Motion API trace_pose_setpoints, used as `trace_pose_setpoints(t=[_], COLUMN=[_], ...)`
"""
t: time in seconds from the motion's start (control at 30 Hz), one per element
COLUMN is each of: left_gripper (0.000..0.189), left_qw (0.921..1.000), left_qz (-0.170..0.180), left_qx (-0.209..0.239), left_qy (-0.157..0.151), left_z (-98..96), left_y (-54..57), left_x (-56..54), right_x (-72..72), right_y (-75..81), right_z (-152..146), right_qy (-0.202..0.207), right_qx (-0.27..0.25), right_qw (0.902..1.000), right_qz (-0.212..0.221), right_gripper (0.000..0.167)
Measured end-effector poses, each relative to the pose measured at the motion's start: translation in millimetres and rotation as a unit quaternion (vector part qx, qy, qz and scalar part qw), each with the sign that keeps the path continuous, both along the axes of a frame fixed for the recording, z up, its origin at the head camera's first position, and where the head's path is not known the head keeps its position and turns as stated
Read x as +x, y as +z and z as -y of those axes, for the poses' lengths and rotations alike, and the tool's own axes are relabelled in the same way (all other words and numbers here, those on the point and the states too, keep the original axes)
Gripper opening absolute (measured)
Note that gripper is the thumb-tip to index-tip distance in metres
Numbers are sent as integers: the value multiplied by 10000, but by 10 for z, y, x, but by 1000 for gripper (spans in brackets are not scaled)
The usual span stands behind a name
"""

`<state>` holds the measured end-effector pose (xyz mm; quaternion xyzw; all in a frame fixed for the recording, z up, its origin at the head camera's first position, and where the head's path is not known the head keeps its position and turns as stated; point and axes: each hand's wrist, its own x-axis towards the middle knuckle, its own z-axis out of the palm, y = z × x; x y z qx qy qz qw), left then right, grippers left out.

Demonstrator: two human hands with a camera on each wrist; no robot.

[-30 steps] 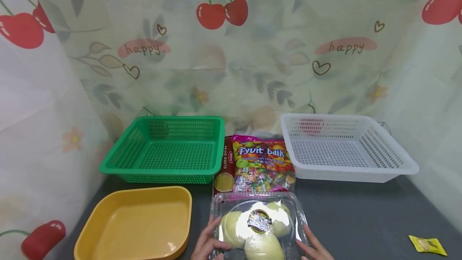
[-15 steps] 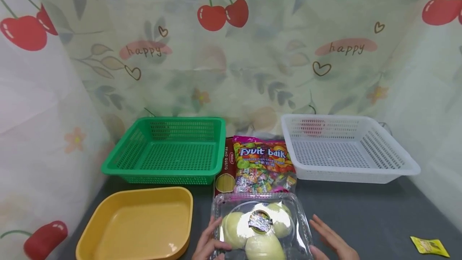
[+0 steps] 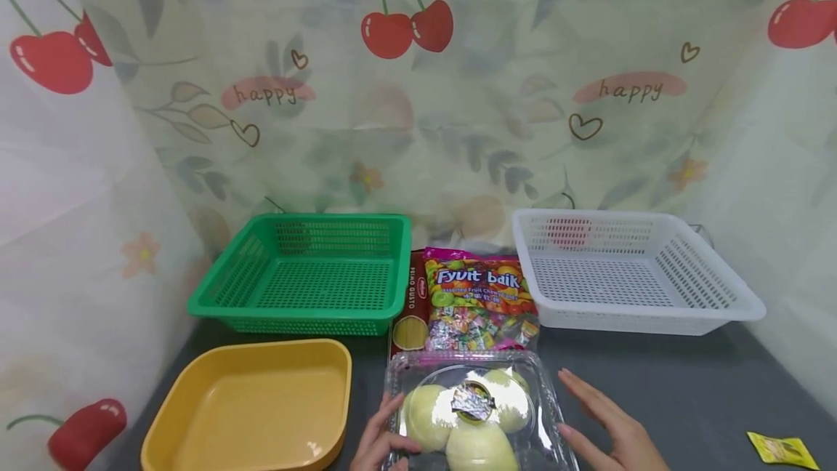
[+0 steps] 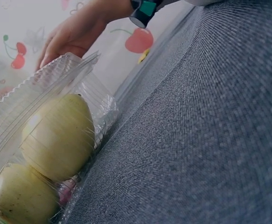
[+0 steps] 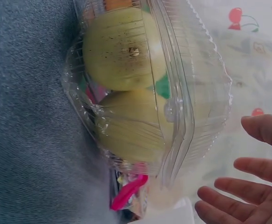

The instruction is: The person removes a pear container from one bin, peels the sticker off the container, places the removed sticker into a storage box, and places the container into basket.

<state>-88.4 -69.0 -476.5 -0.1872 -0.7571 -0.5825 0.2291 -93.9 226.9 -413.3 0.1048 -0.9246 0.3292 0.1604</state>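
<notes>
A clear plastic clamshell box (image 3: 476, 413) with a round label on its lid holds several pale yellow-green fruits (image 5: 122, 51). It is at the front middle of the head view. My left hand (image 3: 381, 436) holds the box's left side, the thumb lying over the lid's edge; its lower part is cut off by the frame. Just off the box's right side is my right hand (image 3: 611, 424), its fingers straight and spread, holding nothing. In the right wrist view the right fingers (image 5: 241, 189) stand apart from the lid's crimped edge.
Behind the box lie a bag of fruit chews (image 3: 482, 304) and a dark red pack (image 3: 408, 311). A green basket (image 3: 216, 289) and a white basket (image 3: 654, 311) stand at the back. A yellow tub (image 3: 346, 384) is front left, a small yellow packet (image 3: 782, 449) far right.
My right hand has let go of the box's right side and moved off to the right, fingers spreading. The left hand has stayed on the box, which keeps its place.
</notes>
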Motion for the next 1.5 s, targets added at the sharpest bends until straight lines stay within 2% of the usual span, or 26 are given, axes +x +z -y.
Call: trace_pose_setpoints(t=[0.1, 0.17, 0.23, 0.37, 0.53, 0.6, 0.83, 0.93, 1.13, 1.3, 1.5], left_gripper=[33, 31, 30, 27, 19, 18, 27, 27, 26, 23, 34], left_qw=[9976, 9956, 9946, 9930, 9881, 9876, 9924, 9920, 9927, 9911, 9981], left_qz=[627, 856, 945, 1083, 1512, 1559, 1186, 1206, 1143, 1285, 467], left_qx=[-81, -114, -127, -206, -208, -158, -81, -111, -81, -163, -135], left_qy=[283, 371, 417, 418, 167, 115, 333, 352, 364, 298, 368], left_z=[-21, -30, -35, -29, -13, -12, -32, -34, -37, -24, -25], left_y=[65, 96, 112, 134, 194, 198, 159, 161, 145, 166, 58], left_x=[37, 51, 57, 64, 74, 78, 80, 88, 82, 84, 40], right_x=[-28, -49, -71, -113, -161, -177, -228, -251, -331, -405, -481], right_y=[25, 43, 61, 95, 143, 169, 292, 349, 444, 514, 574], right_z=[0, -2, -2, 4, 11, 14, 38, 70, 139, 188, 247], right_qy=[157, 259, 393, 635, 759, 818, 1225, 1268, 1589, 1936, 2205], right_qx=[-30, -12, -22, -207, -374, -295, 123, 352, 516, 910, 1414], right_qw=[9999, 9996, 9991, 9978, 9958, 9955, 9924, 9910, 9859, 9766, 9646], right_qz=[-56, -91, -126, 4, 360, 379, -23, -230, 94, -219, -288], right_gripper=[55, 56, 56, 54, 52, 52, 53, 52, 51, 49, 43])
